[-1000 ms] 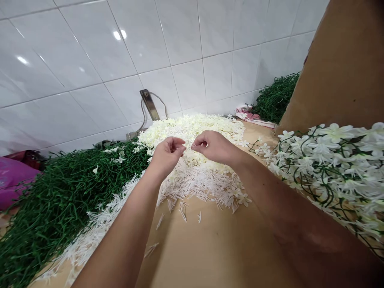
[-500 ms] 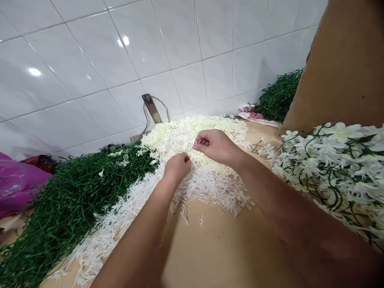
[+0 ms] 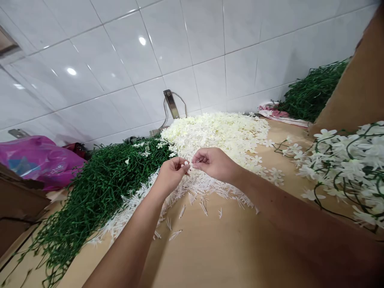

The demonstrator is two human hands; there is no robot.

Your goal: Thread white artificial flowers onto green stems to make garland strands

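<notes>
My left hand (image 3: 171,175) is closed in a pinch on a small white flower piece (image 3: 186,163), its tip showing between thumb and finger. Close beside it, my right hand (image 3: 213,163) pinches a thin white flower stamen (image 3: 197,161). The fingertips of both hands nearly meet. Beneath and in front of them lies a heap of loose thin white stamens (image 3: 201,182). Behind that spreads a pile of pale yellow-white artificial petals (image 3: 234,130). Whether the two held pieces are joined is too small to tell.
Green plastic stems (image 3: 108,188) are heaped to the left, beside a purple plastic bag (image 3: 45,160). Assembled white flowers (image 3: 354,168) lie at right below a cardboard sheet (image 3: 354,88). More green stems (image 3: 315,92) and a tiled wall (image 3: 207,36) are at the back.
The view has swung left, so everything sits further right. My hands have come together, fingertip to fingertip, and a small white piece now shows in my left hand.
</notes>
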